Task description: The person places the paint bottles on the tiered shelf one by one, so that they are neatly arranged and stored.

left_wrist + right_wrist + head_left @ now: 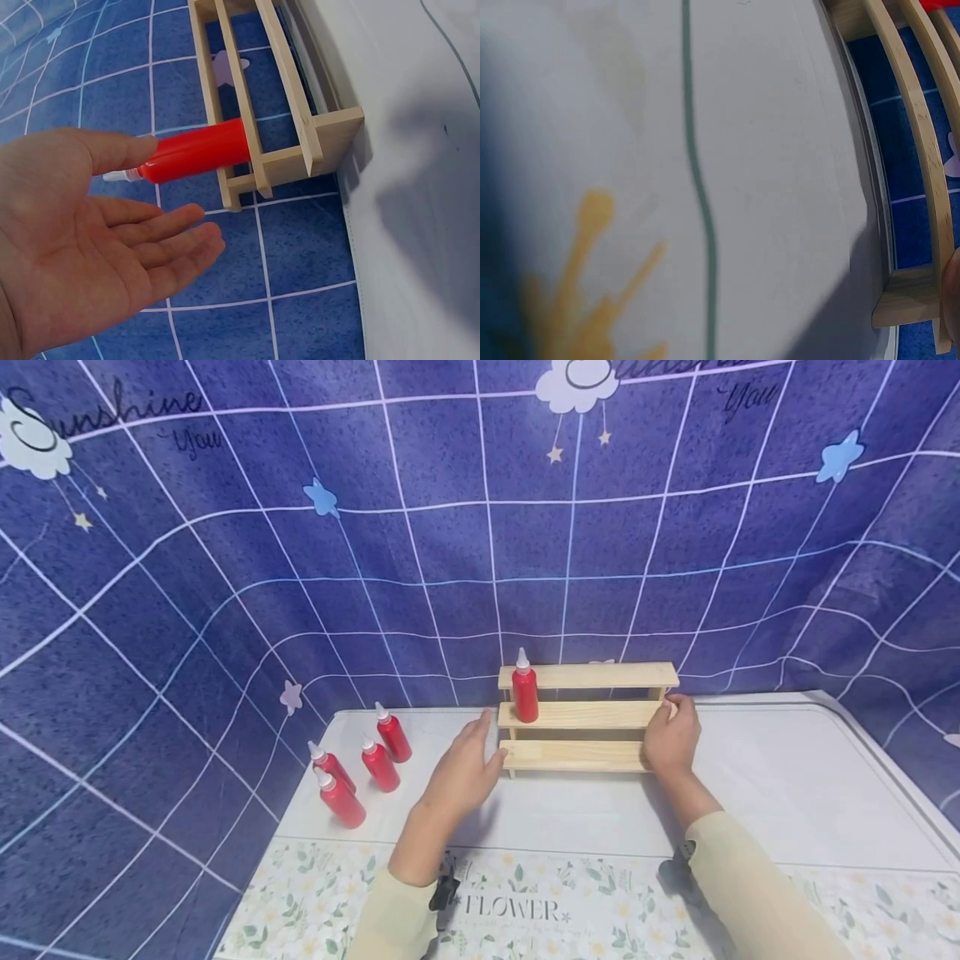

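A three-tier wooden display stand point(588, 714) stands at the back of the table. One red squeeze bottle point(526, 693) with a pointed white cap is upright on the left part of its middle tier. My left hand point(463, 768) is beside the stand's left end, fingers extended. In the left wrist view its palm shows with nothing in it, the thumb point(120, 152) overlapping the red bottle's point(199, 152) neck in the picture. My right hand point(672, 735) holds the stand's right end with bent fingers; only a sliver of a finger point(951, 300) shows in the right wrist view.
Several more red squeeze bottles point(381, 765) stand in a group at the table's left side. The white table cover point(787, 777) has a flowered front strip with the word FLOWER point(512, 907). A blue gridded curtain point(450, 543) hangs behind and at both sides.
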